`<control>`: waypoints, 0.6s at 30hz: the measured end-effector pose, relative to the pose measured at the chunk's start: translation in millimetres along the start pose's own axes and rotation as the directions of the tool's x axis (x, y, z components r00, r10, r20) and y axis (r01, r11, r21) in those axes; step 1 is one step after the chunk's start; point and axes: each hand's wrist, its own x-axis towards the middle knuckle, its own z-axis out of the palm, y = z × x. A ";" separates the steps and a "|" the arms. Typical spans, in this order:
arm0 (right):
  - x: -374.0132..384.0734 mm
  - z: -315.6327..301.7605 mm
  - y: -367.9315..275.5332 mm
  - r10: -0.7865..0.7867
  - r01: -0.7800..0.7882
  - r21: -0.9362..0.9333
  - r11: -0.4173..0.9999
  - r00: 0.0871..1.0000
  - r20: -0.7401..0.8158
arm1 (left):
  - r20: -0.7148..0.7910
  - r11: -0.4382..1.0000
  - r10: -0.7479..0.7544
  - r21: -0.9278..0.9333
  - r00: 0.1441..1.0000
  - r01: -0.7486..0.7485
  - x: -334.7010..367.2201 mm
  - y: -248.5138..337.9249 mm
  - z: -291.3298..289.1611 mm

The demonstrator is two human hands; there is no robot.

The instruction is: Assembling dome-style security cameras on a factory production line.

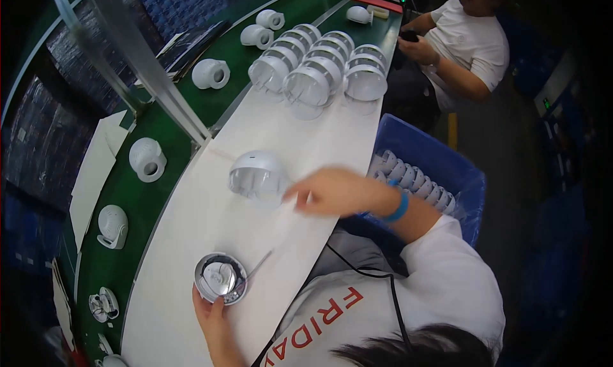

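Note:
My left hand (214, 313) grips a round white housing (203, 260) at its near edge, fingers and thumb around the rim. The housing lies with its hollow side up, showing a silvery round part and wires inside. A thin grey lead (260, 265) sticks out from it to the right over the white worktop. My right hand (338, 191), with a blue band at the wrist, is above the worktop and smeared by motion. Its fingertips are close to a white, hollow dome-shaped shell (255, 161); whether they touch it I cannot tell.
Several similar shells (313, 80) stand in rows at the worktop's far end. Beyond the white worktop (191, 220), a green conveyor belt (140, 204) carries spaced white housings (147, 159). A blue bin (469, 182) of white parts stands at my right. A seated person (469, 41) is farther back.

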 end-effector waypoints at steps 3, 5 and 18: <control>-9.7 43.1 -18.6 -0.075 0.043 0.191 0.981 0.983 0.166 | 0.069 0.978 0.038 -0.208 0.997 -0.023 -4.1 0.8 -2.4; -10.4 67.0 -27.6 -0.176 0.156 0.156 0.975 0.976 0.127 | 0.138 0.946 0.026 -0.324 0.990 0.020 -5.3 2.8 0.0; 5.5 140.5 -59.4 -0.337 0.352 0.463 0.813 0.934 -0.118 | 0.265 0.948 0.010 -0.308 0.964 0.075 -13.8 -17.0 13.0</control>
